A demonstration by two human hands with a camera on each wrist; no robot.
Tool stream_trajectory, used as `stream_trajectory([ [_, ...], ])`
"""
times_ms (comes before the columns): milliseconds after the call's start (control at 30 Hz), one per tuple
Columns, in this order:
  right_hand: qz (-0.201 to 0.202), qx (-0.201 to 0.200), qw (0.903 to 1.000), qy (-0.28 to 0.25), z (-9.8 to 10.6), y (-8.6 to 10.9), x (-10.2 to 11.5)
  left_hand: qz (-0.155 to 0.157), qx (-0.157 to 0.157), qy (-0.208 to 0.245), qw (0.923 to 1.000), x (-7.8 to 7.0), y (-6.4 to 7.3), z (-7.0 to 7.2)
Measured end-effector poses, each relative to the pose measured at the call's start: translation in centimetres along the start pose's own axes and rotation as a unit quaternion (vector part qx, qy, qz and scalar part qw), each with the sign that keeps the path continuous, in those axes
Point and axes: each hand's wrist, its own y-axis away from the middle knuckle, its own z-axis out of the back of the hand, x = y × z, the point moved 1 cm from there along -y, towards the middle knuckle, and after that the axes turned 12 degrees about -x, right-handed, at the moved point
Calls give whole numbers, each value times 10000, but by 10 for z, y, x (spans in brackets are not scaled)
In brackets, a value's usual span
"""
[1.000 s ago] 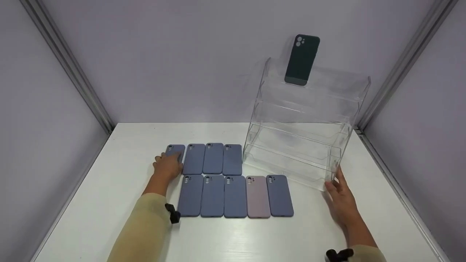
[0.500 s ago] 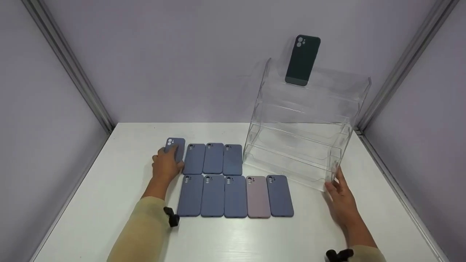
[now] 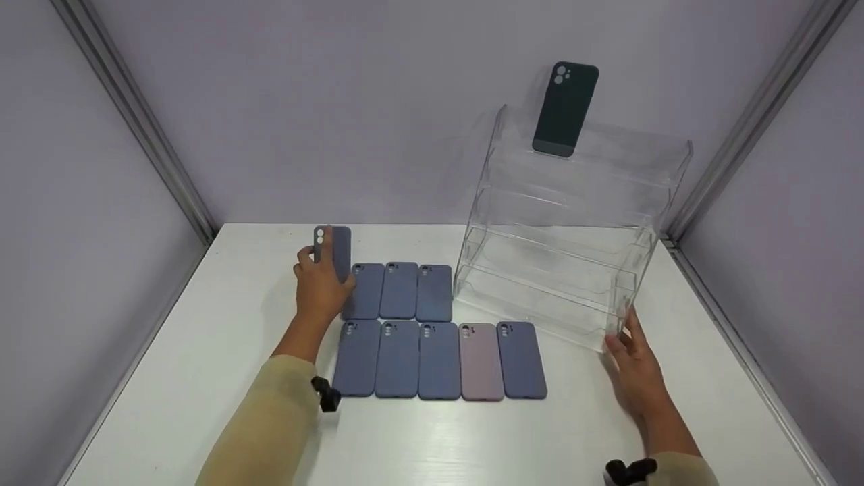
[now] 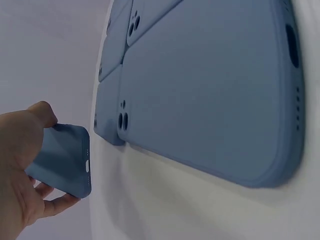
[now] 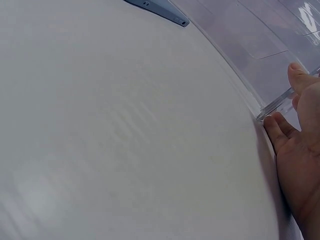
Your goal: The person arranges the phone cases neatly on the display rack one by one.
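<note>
My left hand (image 3: 322, 287) grips a blue-grey phone case (image 3: 343, 251) by its long edges, with the index finger lying along its back near the camera cutouts. In the left wrist view this phone case (image 4: 62, 157) is raised off the table, its port end facing the camera. My right hand (image 3: 636, 370) holds the lower right corner of a clear tiered display rack (image 3: 553, 266). The right wrist view shows the thumb on one side of the rack's side panel (image 5: 277, 103) and fingers on the other. A dark green phone case (image 3: 565, 109) leans upright on the rack's top tier.
Two rows of phone cases lie flat on the white table (image 3: 432, 439), left of and in front of the rack. Most are blue-grey, like the front-row phone case (image 3: 439, 362); one is a pink phone case (image 3: 480, 362). A pale wall (image 3: 337, 121) stands behind the table.
My left hand has picked the leftmost back-row phone case off the table and raised it toward the back wall. The right hand stays at the rack's corner.
</note>
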Motion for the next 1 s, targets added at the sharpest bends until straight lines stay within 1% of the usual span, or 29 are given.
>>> stream_trajectory([
  [167, -3, 29, 10000, 35, -1, -2, 0, -204, -139, 160, 9996, -30, 2, 5],
  [300, -68, 14, 10000, -27, -2, -3, -1, -499, -295, 315, 9978, -59, 8, 8],
  [467, 18, -61, 9998, -176, -1, -3, -2, -871, -417, 467, 9942, -95, 15, 10],
  [600, 42, -66, 9996, -259, -2, -1, -4, -1226, -437, 591, 9897, -121, 20, 7],
  [800, -108, -2, 9991, -399, -4, -1, -4, -1760, -549, 818, 9795, -160, 24, 3],
  [900, -139, -4, 9992, -386, -4, -2, -4, -1956, -515, 900, 9752, -180, 25, 1],
  [1000, -27, -3, 9997, -243, -4, -2, -2, -2099, -391, 970, 9721, -198, 27, -2],
])
